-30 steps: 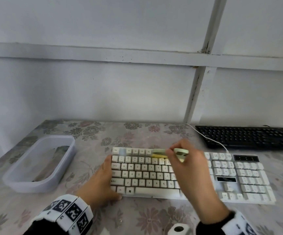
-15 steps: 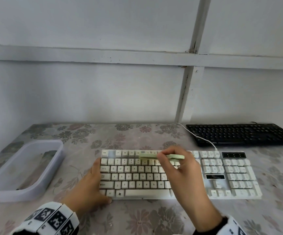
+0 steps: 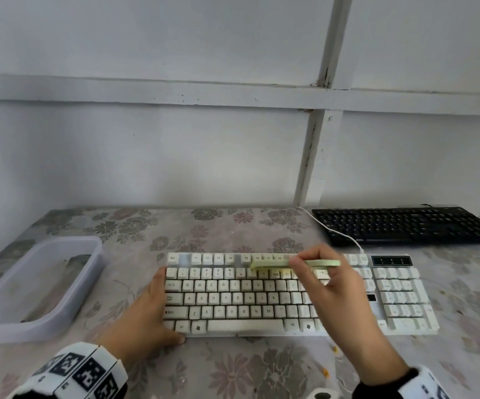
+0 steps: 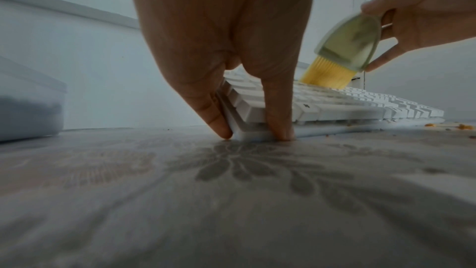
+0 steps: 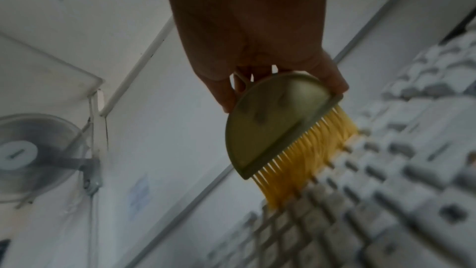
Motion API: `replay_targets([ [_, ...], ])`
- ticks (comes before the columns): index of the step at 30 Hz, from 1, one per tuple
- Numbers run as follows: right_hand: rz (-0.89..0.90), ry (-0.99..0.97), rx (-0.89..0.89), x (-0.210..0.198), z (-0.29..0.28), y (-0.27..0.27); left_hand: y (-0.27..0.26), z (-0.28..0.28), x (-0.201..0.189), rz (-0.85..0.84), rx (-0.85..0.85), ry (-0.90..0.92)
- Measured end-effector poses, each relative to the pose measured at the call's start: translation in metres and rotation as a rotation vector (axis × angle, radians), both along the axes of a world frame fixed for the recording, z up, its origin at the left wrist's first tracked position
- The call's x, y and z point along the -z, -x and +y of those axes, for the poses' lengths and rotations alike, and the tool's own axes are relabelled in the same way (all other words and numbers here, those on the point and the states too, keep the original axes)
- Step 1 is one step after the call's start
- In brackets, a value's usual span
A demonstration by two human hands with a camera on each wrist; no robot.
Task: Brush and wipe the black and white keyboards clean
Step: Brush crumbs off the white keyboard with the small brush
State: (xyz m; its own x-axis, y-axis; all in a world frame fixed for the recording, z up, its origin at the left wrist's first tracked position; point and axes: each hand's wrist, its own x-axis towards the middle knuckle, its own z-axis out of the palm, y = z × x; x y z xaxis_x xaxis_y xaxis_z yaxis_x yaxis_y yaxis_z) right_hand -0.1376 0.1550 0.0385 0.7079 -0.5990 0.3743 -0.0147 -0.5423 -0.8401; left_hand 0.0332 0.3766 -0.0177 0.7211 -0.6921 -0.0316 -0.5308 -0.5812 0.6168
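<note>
My right fingers (image 5: 332, 80) pinch the pale green head of a small brush (image 3: 293, 264), thumb on one side and fingertips on the other, and its yellow bristles (image 5: 304, 162) touch the keys in the far rows of the white keyboard (image 3: 233, 300). My right hand (image 3: 339, 295) hangs over the middle of that keyboard. My left fingers (image 4: 213, 109) lie straight along its left end, my thumb presses its near left corner, and both tips touch the bench (image 3: 233, 370); my left hand (image 3: 143, 318) holds nothing. The white keyboard lies flat, near me, in the middle of the flowered bench. Its white cable (image 3: 339, 233) runs from its far edge toward the wall. The black keyboard (image 3: 405, 226) lies far right by the wall, just beyond the white one. A translucent tub (image 3: 31, 286) sits well to the left. A few orange crumbs (image 4: 463, 127) lie on the bench by the near edge of the white keyboard.
</note>
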Motion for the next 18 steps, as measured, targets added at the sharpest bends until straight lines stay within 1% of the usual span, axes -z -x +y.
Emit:
replay_targets([
  [2,-0.007,0.0,0.063,-0.002,-0.012,0.004,0.0,0.0,0.0,0.005,-0.005,-0.008],
  [4,-0.057,0.014,0.074,-0.008,-0.014,0.007,-0.001,-0.001,0.001,0.011,-0.007,0.0],
  [7,-0.078,-0.066,-0.094,-0.014,0.002,0.004,-0.002,0.0,0.003,0.014,-0.004,0.004],
  [8,-0.065,-0.049,-0.117,-0.011,0.005,0.003,-0.002,0.0,0.003,0.013,-0.003,0.007],
  [10,-0.052,0.006,-0.075,-0.001,-0.001,0.003,-0.002,0.0,0.003,0.01,0.002,0.015],
  [13,-0.026,-0.006,0.052,-0.001,-0.022,0.017,-0.002,0.001,0.001,0.011,-0.005,0.0],
  [17,-0.131,-0.066,0.132,-0.015,-0.046,0.036,0.0,0.0,0.0,0.007,-0.017,-0.017],
  [18,-0.128,-0.067,0.137,-0.016,-0.049,0.038,0.001,-0.001,0.0,0.005,-0.022,-0.02],
])
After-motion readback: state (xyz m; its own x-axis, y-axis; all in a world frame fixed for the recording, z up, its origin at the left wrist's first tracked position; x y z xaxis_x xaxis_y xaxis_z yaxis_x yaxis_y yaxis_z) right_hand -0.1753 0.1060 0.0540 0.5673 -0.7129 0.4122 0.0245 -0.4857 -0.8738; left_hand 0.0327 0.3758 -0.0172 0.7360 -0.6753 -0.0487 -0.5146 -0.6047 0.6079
